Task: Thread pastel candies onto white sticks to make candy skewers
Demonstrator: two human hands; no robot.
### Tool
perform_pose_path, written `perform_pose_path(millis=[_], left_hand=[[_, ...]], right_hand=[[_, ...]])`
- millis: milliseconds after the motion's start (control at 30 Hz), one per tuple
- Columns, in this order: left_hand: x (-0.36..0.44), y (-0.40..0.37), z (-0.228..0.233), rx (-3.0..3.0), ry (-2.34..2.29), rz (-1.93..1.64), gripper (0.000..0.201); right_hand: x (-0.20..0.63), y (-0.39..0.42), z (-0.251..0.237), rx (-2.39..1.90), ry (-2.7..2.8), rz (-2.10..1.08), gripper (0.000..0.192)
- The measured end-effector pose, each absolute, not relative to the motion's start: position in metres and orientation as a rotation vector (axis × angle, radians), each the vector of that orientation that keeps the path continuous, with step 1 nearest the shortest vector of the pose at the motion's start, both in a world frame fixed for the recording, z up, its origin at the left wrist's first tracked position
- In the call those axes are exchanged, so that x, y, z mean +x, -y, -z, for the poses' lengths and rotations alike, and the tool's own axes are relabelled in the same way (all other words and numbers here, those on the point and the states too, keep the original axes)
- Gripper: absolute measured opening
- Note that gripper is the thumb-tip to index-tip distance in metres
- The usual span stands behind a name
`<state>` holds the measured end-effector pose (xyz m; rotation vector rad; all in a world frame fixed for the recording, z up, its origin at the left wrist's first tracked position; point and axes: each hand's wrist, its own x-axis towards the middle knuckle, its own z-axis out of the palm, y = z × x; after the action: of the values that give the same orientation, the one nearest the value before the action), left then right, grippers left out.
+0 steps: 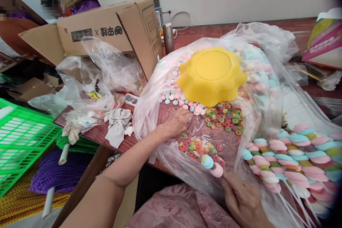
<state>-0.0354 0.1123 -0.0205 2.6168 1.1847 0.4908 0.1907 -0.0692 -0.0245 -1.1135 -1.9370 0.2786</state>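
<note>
My left hand (176, 121) reaches into a large clear plastic bag (149, 114) and rests palm down by small round pastel candies (173, 96) and coloured ring candies (226, 117). Its fingers are closed toward the candies; whether it holds any is hidden. My right hand (242, 199) grips a stick topped with blue and pink candy pieces (212, 165), held over the bag's near edge. An upturned yellow scalloped bowl (212, 74) lies on the candy heap. A pile of finished candy skewers (296, 153) lies at the right.
An open cardboard box (107, 32) stands at the back left, with crumpled plastic bags (93, 85) and a grey cloth (117, 124) beside it. A green plastic crate (21, 139) and purple and yellow cord rolls (53, 174) sit at the left. A person is partly visible behind the box.
</note>
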Motion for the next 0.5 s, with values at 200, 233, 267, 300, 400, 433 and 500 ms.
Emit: perform_pose_path(millis=[200, 233, 267, 300, 400, 433, 500], left_hand=[[-0.033, -0.095, 0.011, 2.103, -1.187, -0.909, 0.035], [-0.032, -0.088, 0.008, 1.926, -1.186, -0.989, 0.033], [-0.031, -0.081, 0.005, 1.727, -1.177, -1.043, 0.033], [-0.031, -0.073, 0.003, 1.520, -1.158, -1.070, 0.033], [-0.028, -0.046, -0.002, 0.991, -1.069, -1.086, 0.038], [-0.027, -0.037, -0.002, 0.877, -1.039, -1.100, 0.039], [-0.025, -0.023, -0.001, 0.721, -0.994, -1.173, 0.039]], right_hand=[[0.195, 0.071, 0.024, -1.119, 1.915, -0.269, 0.026], [0.195, 0.071, 0.022, -1.115, 1.915, -0.257, 0.026], [0.195, 0.071, 0.020, -1.113, 1.912, -0.239, 0.026], [0.195, 0.070, 0.017, -1.114, 1.909, -0.220, 0.025], [0.193, 0.069, 0.008, -1.128, 1.893, -0.179, 0.019], [0.192, 0.069, 0.006, -1.135, 1.890, -0.182, 0.018], [0.189, 0.068, 0.003, -1.150, 1.886, -0.215, 0.016]])
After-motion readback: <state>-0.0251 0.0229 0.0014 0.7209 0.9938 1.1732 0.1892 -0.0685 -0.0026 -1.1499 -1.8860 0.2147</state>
